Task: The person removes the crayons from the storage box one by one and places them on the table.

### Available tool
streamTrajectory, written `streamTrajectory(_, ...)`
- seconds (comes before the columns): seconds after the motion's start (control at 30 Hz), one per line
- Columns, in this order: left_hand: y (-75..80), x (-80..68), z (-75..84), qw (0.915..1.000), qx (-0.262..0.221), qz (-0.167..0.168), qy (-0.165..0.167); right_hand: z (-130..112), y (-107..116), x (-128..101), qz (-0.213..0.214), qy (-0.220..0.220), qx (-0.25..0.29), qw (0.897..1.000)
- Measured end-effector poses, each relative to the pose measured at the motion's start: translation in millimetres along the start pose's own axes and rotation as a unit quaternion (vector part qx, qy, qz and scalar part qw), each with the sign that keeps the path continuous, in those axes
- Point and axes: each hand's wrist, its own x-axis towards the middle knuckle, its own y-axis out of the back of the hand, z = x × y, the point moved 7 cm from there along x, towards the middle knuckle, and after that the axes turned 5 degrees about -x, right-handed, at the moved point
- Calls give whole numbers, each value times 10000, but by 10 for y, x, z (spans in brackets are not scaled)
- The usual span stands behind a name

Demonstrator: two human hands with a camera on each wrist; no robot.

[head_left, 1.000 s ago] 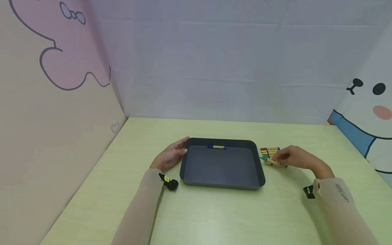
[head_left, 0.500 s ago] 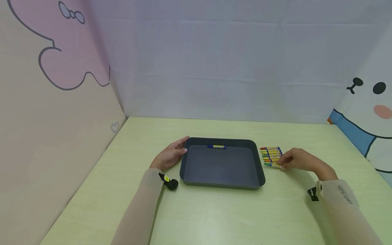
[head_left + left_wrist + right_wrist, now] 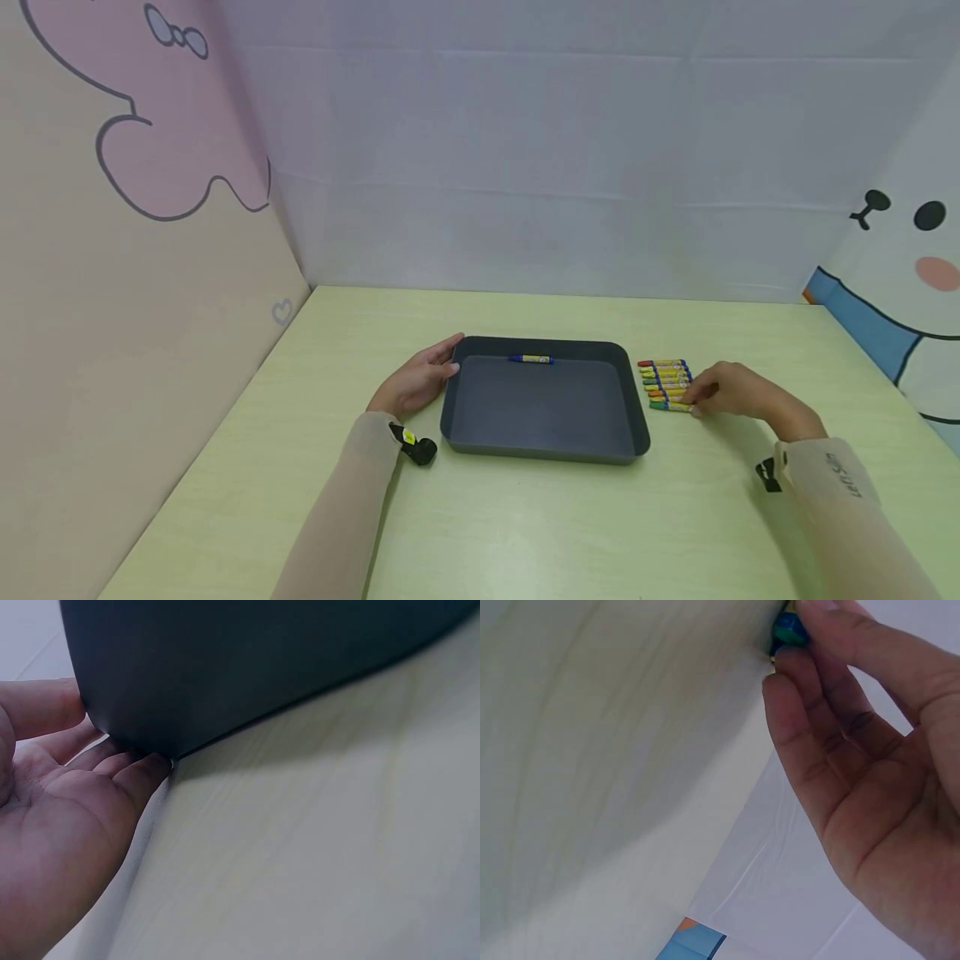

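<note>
A dark grey rectangular tray [image 3: 543,412] lies on the table, with one blue crayon [image 3: 534,359] inside along its far side. My left hand [image 3: 414,383] holds the tray's left side, thumb over the rim and fingers against the outside. In the left wrist view, the fingers [image 3: 142,776] reach the tray's lower edge. To the right of the tray, several crayons [image 3: 664,373] lie side by side in a row. At the row's near end, my right hand [image 3: 738,393] pinches a green-tipped crayon [image 3: 670,407] by its right end. The right wrist view shows the crayon's end [image 3: 790,628] between thumb and fingers.
The pale yellow-green table [image 3: 525,525] meets a white cloth backdrop [image 3: 510,183] behind. Printed panels with cartoon figures stand at the left [image 3: 165,333] and right [image 3: 885,317]. A black wrist camera [image 3: 417,450] sits beside the tray's left side.
My right hand has drawn back slightly, and the green crayon has gone from lying slanted over the row to lying parallel at its near end. My left hand and the tray have stayed put.
</note>
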Motion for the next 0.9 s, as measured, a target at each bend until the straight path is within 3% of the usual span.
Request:
streamTrajectory(0.63, 9, 6, -2, 10000, 34, -49, 18, 16, -10, 9, -35, -206, 52, 9998)
streamTrajectory(0.9, 9, 6, -8, 10000, 7, -26, 29, -85, 57, 3, 33, -68, 125, 9999)
